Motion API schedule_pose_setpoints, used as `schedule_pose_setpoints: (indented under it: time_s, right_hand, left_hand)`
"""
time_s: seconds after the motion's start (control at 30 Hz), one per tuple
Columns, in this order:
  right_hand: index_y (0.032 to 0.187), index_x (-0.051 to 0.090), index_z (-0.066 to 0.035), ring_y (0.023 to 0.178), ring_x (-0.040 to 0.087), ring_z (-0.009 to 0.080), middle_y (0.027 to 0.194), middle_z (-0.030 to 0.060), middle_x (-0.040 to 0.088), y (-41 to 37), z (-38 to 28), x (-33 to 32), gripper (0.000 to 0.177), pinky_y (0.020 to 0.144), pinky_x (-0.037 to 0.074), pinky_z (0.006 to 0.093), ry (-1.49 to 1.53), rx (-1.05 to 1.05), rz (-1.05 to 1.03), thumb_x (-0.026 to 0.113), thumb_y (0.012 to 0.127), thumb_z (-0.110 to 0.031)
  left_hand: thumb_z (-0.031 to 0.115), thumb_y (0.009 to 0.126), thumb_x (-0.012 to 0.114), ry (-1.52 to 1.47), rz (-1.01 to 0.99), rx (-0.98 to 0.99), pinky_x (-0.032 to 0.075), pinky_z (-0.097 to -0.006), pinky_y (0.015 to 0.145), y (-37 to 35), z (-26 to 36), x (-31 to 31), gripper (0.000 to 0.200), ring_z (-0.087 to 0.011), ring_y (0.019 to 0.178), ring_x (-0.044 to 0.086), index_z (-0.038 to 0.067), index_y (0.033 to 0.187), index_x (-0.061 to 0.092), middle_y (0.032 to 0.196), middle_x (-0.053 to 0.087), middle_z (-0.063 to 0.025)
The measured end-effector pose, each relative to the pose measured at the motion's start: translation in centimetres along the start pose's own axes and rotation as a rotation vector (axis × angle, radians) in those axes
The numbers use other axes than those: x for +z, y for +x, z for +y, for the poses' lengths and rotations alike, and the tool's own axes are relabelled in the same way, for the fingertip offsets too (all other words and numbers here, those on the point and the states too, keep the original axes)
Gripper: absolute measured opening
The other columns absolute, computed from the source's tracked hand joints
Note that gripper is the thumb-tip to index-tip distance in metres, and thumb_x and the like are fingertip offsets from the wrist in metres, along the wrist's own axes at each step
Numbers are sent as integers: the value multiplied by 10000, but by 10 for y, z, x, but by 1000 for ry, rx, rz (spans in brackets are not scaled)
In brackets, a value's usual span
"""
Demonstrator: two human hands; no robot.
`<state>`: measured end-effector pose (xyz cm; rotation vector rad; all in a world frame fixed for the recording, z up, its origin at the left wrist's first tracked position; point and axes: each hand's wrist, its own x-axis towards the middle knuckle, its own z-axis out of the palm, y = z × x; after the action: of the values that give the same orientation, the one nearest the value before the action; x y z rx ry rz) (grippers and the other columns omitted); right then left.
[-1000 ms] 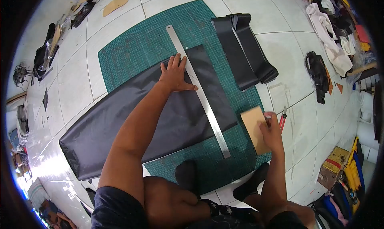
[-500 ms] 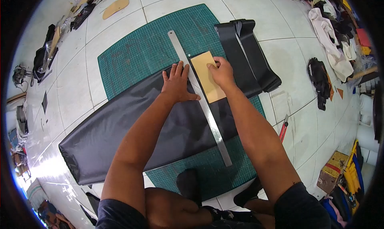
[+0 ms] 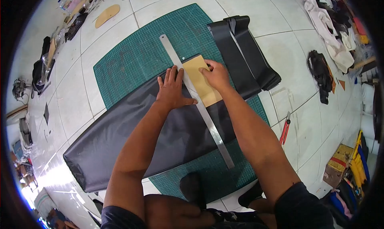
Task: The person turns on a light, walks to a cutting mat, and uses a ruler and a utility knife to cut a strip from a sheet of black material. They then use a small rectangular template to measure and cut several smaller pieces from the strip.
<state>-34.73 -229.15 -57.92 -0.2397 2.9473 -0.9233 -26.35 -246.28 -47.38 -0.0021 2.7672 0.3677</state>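
Note:
My left hand lies with fingers spread over a metal ruler and the black sheet material under it. The thumb and fingertips press on the ruler, which slants across the material. My right hand pinches the right edge of a tan rectangular card, thumb on top and the other fingers curled at its side. The card rests flat on the black material, its left long edge against the ruler. Beneath everything is a green cutting mat.
A folded black bundle lies right of the card. On the tiles to the right is a red utility knife. Farther right are a black item, a cardboard box and piled fabrics. A tan oval piece lies upper left.
The card has slid left with my right hand, closing the dark gap that showed between it and the ruler. My left hand stays pressed on the ruler. The whole view has shifted slightly.

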Motion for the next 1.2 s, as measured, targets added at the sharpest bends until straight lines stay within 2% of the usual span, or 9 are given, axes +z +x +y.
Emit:
schedule_pose_setpoints:
  time_s: [0.03, 0.1, 0.77, 0.9, 1.0, 1.03, 1.1, 1.17, 1.2]
  right_hand:
    - [1411, 595, -51, 1120, 653, 335, 1257, 190, 686, 4, -10, -14, 648, 965, 497, 434, -17, 132, -139, 666, 947, -497]
    - [1414, 593, -50, 1138, 649, 341, 1280, 192, 680, 21, -23, -65, 646, 972, 494, 432, 281, 240, -484, 662, 952, -495]
    - [1448, 564, -72, 1251, 592, 366, 1396, 196, 611, 25, -31, -70, 625, 1035, 466, 458, 166, 233, -519, 646, 973, -469]
    - [1421, 565, -36, 1181, 620, 309, 1316, 178, 642, 26, -32, -87, 539, 973, 496, 395, 328, 400, -548, 682, 987, -334]
    - [1384, 560, -10, 1104, 619, 245, 1235, 146, 649, -19, -13, -131, 480, 943, 495, 345, 541, 285, -449, 689, 992, -257]
    - [1381, 545, -9, 1075, 616, 224, 1214, 128, 644, -53, 33, -121, 482, 925, 500, 345, 625, -122, -270, 688, 993, -257]
    - [1385, 516, -14, 1035, 611, 196, 1204, 115, 634, -111, 79, -138, 495, 893, 508, 350, 709, -97, -193, 693, 989, -251]
    - [1399, 488, -25, 1013, 606, 182, 1226, 127, 624, -155, 64, -197, 522, 866, 516, 360, 685, 793, -416, 708, 978, -240]
    - [1385, 484, -20, 999, 627, 210, 1210, 152, 634, -174, 56, -205, 492, 849, 525, 377, 600, 917, -424, 680, 990, -238]
  left_hand:
    - [695, 568, 880, -18, 8, 3, 195, -708, 1194, -1, -1, 1, 1393, -417, 1558, 159, 19, 1595, 225, 1654, 196, -222]
    - [678, 562, 892, -35, 21, 6, 195, -709, 1193, -1, -2, 2, 1393, -419, 1556, 162, 15, 1592, 229, 1646, 206, -228]
    - [730, 549, 870, -12, 32, 26, 189, -738, 1166, 3, -6, 9, 1418, -435, 1559, 135, -17, 1582, 249, 1647, 193, -261]
    - [725, 546, 872, 37, 5, -9, 188, -728, 1174, 2, -4, 10, 1417, -421, 1563, 136, -1, 1588, 244, 1662, 181, -242]
    - [732, 556, 865, 66, 3, -9, 197, -711, 1184, 2, -4, 12, 1421, -405, 1567, 137, 11, 1598, 221, 1668, 177, -220]
    - [732, 557, 865, 57, 3, -2, 200, -712, 1182, 0, -5, 13, 1418, -404, 1567, 136, 17, 1600, 222, 1668, 179, -216]
    - [732, 558, 867, 56, 14, 5, 205, -713, 1178, 4, -5, 7, 1414, -402, 1567, 137, 27, 1602, 225, 1669, 182, -210]
    - [733, 557, 869, 58, 9, -5, 208, -715, 1174, 4, -3, 7, 1412, -400, 1566, 138, 36, 1604, 227, 1669, 187, -205]
    - [730, 555, 872, 58, 10, -1, 206, -717, 1173, 3, -4, 10, 1413, -399, 1566, 140, 36, 1604, 228, 1671, 186, -203]
